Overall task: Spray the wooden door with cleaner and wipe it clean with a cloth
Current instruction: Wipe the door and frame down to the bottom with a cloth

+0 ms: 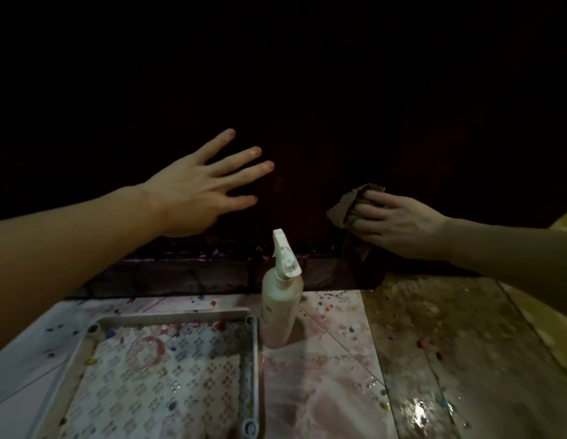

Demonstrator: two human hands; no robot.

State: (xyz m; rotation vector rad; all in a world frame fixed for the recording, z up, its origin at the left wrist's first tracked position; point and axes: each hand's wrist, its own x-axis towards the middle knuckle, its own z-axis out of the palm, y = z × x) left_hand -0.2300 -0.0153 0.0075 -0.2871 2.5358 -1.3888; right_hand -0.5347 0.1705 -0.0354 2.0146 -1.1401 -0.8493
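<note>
- Head view: the wooden door [307, 90] fills the far side, very dark, so whether it is wet cannot be told.
- The right hand [399, 224] grips a bunched brown cloth [355, 204], fingers curled round it, at the door's lower right part; contact looks likely but is not certain.
- The left hand [196, 198] has its fingers straight and spread, holding nothing, low before the door on the left.
- The spray bottle [280, 299] stands upright on the tiled floor [339, 359], near of the door, between the two hands, its nozzle pointing to the door.
- Judgement: wiping is in hand. The unwiped door stretches left and up from the cloth. For more spray, the free left hand would take the bottle.
- A grey plastic tray [244, 369] lies on the floor just left of the bottle.
</note>
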